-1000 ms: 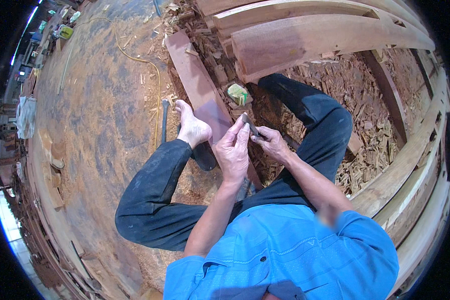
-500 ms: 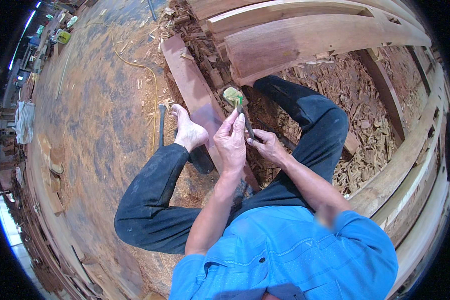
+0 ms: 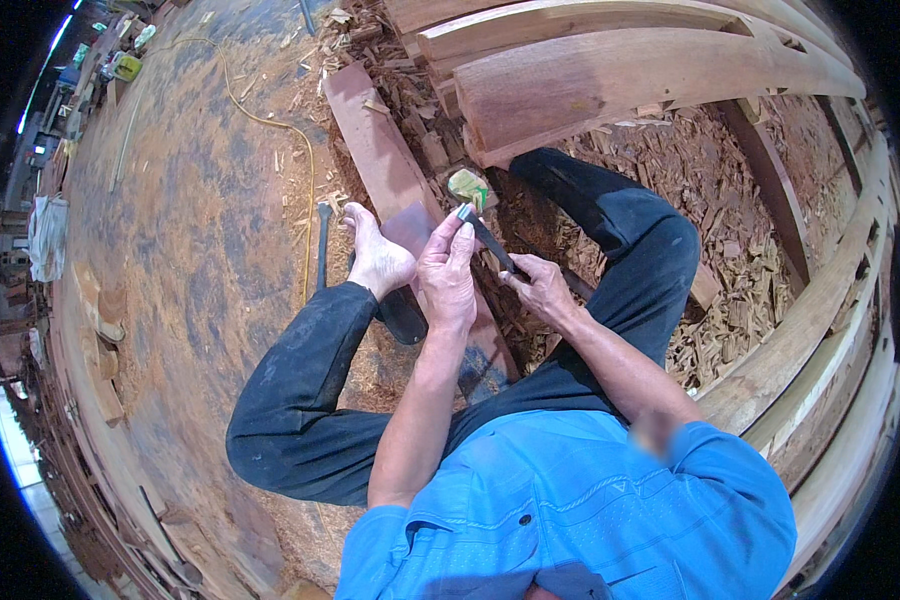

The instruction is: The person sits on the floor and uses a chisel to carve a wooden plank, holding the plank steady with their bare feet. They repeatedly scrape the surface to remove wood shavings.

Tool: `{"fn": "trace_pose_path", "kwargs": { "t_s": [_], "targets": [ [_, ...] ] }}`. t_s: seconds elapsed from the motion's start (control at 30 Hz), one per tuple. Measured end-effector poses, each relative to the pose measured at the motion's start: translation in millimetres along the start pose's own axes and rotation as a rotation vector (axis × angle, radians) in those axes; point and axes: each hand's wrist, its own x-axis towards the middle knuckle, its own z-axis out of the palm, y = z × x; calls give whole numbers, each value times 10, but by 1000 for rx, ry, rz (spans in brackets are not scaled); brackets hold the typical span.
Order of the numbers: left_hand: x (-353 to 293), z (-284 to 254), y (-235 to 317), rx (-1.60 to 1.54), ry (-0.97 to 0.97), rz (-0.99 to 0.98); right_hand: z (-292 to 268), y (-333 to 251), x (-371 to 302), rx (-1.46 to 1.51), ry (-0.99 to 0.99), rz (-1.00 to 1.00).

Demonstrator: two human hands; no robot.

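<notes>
Between my hands is a dark, flat chisel (image 3: 492,243) with a bright end, slanting from upper left to lower right. My left hand (image 3: 447,278) pinches it near the bright end with thumb and fingertips. Closer to the lower end, my right hand (image 3: 544,292) has its fingers closed round it. Just beyond the bright end sits a small pale yellow and green object (image 3: 467,187) whose kind I cannot make out. A greyish flat patch (image 3: 406,226) lies on the reddish plank (image 3: 370,140) beside my left hand.
My bare left foot (image 3: 378,257) rests by the plank. A dark bar (image 3: 323,245) lies to its left, near a yellow cord (image 3: 307,160). Large curved timbers (image 3: 590,85) stand at the upper right, above wood chips (image 3: 735,330). More long beams (image 3: 820,350) line the right side.
My left hand has shifted slightly left and nearer to me. The chisel has tilted leftward, and its bright end and more of its dark length now show.
</notes>
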Motion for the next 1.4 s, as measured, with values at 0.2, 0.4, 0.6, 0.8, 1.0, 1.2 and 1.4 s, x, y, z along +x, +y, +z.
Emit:
{"fn": "trace_pose_path", "kwargs": {
  "t_s": [0.2, 0.4, 0.6, 0.8, 1.0, 1.2, 1.4],
  "targets": [
    [5, -6, 4, -25, -40, -14, 11, 22, 7, 18, 45, -20],
    [11, -40, 12, -18, -87, -24, -4, 9, 16, 5, 52, -30],
    [22, -80, 21, -37, -142, -9, 6, 40, 21, -5, 49, -17],
    [-20, -60, 92, -35, -166, 10, 13, 67, 14, -9, 62, -28],
    [-98, -26, 159, -59, -158, 21, 6, 24, 16, 27, 52, -49],
    [-227, -2, 283, 56, -218, -15, -71, -119, 11, 59, -57, 6],
    [-224, -77, 256, 64, -87, -20, -55, -61, 19, 11, -99, -56]
  ]
}}
